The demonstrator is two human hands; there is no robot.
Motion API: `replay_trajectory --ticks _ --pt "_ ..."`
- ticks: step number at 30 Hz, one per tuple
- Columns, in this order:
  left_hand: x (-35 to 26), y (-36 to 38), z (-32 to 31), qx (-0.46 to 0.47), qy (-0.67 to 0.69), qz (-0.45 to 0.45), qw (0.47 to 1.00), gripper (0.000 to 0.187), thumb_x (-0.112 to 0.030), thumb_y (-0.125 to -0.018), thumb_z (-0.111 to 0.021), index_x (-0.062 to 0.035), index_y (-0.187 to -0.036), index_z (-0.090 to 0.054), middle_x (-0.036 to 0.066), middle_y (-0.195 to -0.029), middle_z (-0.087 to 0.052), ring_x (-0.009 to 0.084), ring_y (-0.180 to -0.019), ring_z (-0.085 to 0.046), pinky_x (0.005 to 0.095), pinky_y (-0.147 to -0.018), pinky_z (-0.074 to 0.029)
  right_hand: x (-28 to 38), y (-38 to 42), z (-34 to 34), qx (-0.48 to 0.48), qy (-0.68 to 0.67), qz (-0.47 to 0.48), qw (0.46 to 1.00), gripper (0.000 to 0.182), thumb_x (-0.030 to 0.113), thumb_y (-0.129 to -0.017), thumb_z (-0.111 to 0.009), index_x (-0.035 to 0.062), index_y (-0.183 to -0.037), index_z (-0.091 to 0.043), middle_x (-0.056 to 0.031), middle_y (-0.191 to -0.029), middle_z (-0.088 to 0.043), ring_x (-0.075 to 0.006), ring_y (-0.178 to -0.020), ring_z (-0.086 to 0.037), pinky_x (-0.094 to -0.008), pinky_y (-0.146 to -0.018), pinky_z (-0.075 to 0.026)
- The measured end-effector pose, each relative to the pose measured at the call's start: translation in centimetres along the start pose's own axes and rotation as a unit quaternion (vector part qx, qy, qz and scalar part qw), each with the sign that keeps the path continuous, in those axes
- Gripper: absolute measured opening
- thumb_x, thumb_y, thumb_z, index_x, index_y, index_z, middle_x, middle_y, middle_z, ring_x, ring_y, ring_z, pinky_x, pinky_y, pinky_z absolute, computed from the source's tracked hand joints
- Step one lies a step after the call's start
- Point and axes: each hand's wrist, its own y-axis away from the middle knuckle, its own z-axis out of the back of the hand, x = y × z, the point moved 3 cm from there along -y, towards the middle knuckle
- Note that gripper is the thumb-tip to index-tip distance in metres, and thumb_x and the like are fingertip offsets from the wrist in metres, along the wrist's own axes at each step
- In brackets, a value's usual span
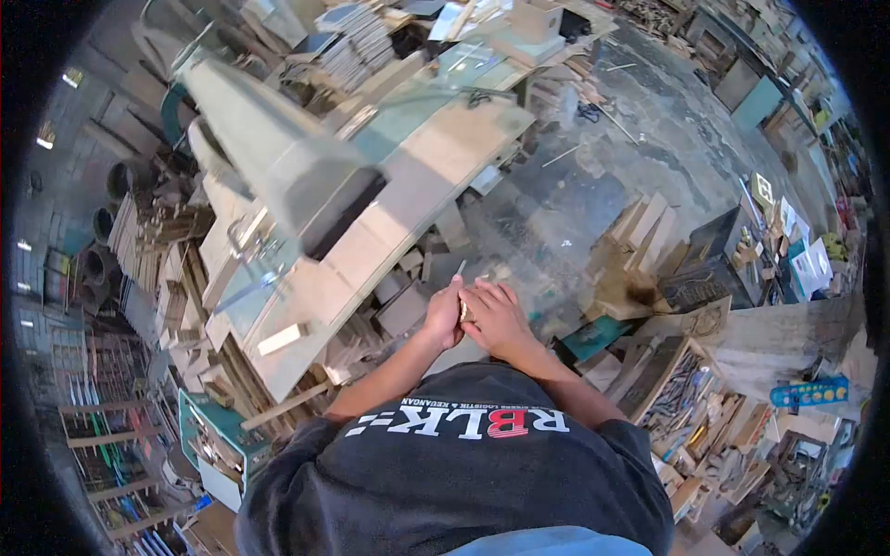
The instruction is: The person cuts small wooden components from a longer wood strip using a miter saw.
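My left hand (444,315) and my right hand (497,319) are together in front of my chest, both with curled fingers. Between them is a small pale piece (464,310), mostly covered by the fingers; I cannot tell what it is. A thin grey tip (461,267) sticks up past the left thumb. Ahead and to the left stands a long worktable (426,176) with a pale wooden top, apart from both hands. A short light wooden block (282,339) lies near its closest end.
A large grey-beige machine hood (287,157) hangs over the table. Wood offcuts (403,310) are piled beneath the table's edge. At right are a wooden crate of tools (681,385), a dark box (718,250) and leaning boards (644,227). A green cabinet (218,431) stands at left.
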Motion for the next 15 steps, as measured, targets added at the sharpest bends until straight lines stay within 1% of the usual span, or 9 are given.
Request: replay_trajectory --ticks 3,6,7,8,9,11,12,13,15 --pt "0.5 -4.4 -5.2 -0.015 -0.036 -0.039 0.998 0.035 -0.036 -0.106 -0.051 -0.0054 -0.096 -0.063 0.008 -0.087 -0.067 0.0211 -0.075 -0.067 0.0376 -0.066 -0.055 -4.2 -0.1 4.6 -0.025 0.003 -0.024 0.999 0.064 0.025 -0.081 -0.075 0.0072 -0.139 -0.055 -0.0133 -0.139 -0.057 -0.0345 -0.133 -0.049 -0.0528 -0.111 -0.037" --pt "-0.2 -7.3 -8.5 -0.017 -0.15 -0.084 0.985 0.034 -0.031 -0.104 -0.054 -0.0048 -0.084 -0.064 0.005 -0.071 -0.063 0.0176 -0.057 -0.063 0.0294 -0.05 -0.049 -8.1 0.0 7.3 -0.056 -0.054 -0.068 0.995 0.064 0.023 -0.08 -0.077 0.0069 -0.138 -0.056 -0.0133 -0.138 -0.056 -0.0368 -0.132 -0.049 -0.0507 -0.108 -0.04" --pt "-0.5 -8.3 -8.8 -0.023 -0.144 -0.079 0.986 0.034 -0.031 -0.104 -0.054 -0.0048 -0.084 -0.064 0.005 -0.071 -0.063 0.0176 -0.057 -0.063 0.0294 -0.05 -0.049 -9.1 0.3 7.5 -0.074 -0.096 -0.099 0.988 0.063 0.022 -0.08 -0.078 0.0062 -0.137 -0.057 -0.0135 -0.138 -0.056 -0.038 -0.131 -0.049 -0.0499 -0.107 -0.041" --pt "-1.5 -9.6 -8.7 -0.02 -0.169 -0.102 0.98 0.034 -0.03 -0.104 -0.053 -0.0043 -0.086 -0.064 0.006 -0.072 -0.064 0.0179 -0.058 -0.064 0.0302 -0.051 -0.049 -10.1 0.6 7.9 -0.105 -0.078 -0.103 0.986 0.058 0.022 -0.082 -0.077 0.0045 -0.134 -0.058 -0.0163 -0.133 -0.058 -0.0381 -0.125 -0.054 -0.0482 -0.103 -0.045" --pt "-2.6 -11.0 -8.4 -0.018 -0.193 -0.125 0.973 0.033 -0.03 -0.104 -0.052 -0.0038 -0.088 -0.065 0.007 -0.073 -0.065 0.0182 -0.06 -0.065 0.0309 -0.052 -0.05 -11.4 0.9 7.8 -0.095 -0.082 -0.1 0.987 0.058 0.022 -0.082 -0.077 0.0045 -0.134 -0.058 -0.0163 -0.133 -0.058 -0.0381 -0.125 -0.054 -0.0482 -0.103 -0.045" --pt "-5.4 -14.4 -6.6 -0.073 -0.242 -0.177 0.951 0.037 -0.031 -0.101 -0.05 -0.002 -0.087 -0.067 0.011 -0.071 -0.067 0.0205 -0.059 -0.066 0.0355 -0.054 -0.052 -14.4 1.9 7.3 -0.041 -0.147 -0.2 0.968 0.056 0.024 -0.083 -0.076 0.0033 -0.133 -0.059 -0.0194 -0.129 -0.06 -0.0374 -0.12 -0.058 -0.0447 -0.099 -0.048" --pt "-6.9 -16.8 -4.7 -0.129 -0.306 -0.216 0.918 0.033 -0.026 -0.099 -0.05 -0.0001 -0.087 -0.067 0.011 -0.071 -0.066 0.0196 -0.059 -0.065 0.0349 -0.05 -0.05 -15.4 2.1 7.6 0.021 -0.141 -0.259 0.955 0.055 0.026 -0.085 -0.075 0.0017 -0.132 -0.059 -0.0207 -0.118 -0.066 -0.037 -0.109 -0.064 -0.0424 -0.093 -0.052" --pt "-8.3 -19.2 -2.5 -0.184 -0.366 -0.249 0.877 0.03 -0.02 -0.098 -0.05 0.0019 -0.087 -0.067 0.012 -0.072 -0.065 0.0186 -0.059 -0.065 0.0342 -0.047 -0.049 -17.2 3.2 6.4 0.039 -0.14 -0.256 0.956 0.055 0.026 -0.085 -0.075 0.0017 -0.132 -0.059 -0.0207 -0.118 -0.066 -0.037 -0.109 -0.064 -0.0424 -0.093 -0.052" --pt "-11.7 -22.9 0.8 -0.202 -0.371 -0.345 0.838 0.034 -0.023 -0.099 -0.051 0.0022 -0.082 -0.067 0.011 -0.067 -0.064 0.0192 -0.058 -0.065 0.0337 -0.046 -0.048 -22.8 7.6 1.4 0.106 -0.196 -0.356 0.908 0.048 0.024 -0.089 -0.073 0.001 -0.13 -0.061 -0.0157 -0.121 -0.068 -0.0285 -0.111 -0.065 -0.036 -0.097 -0.05"
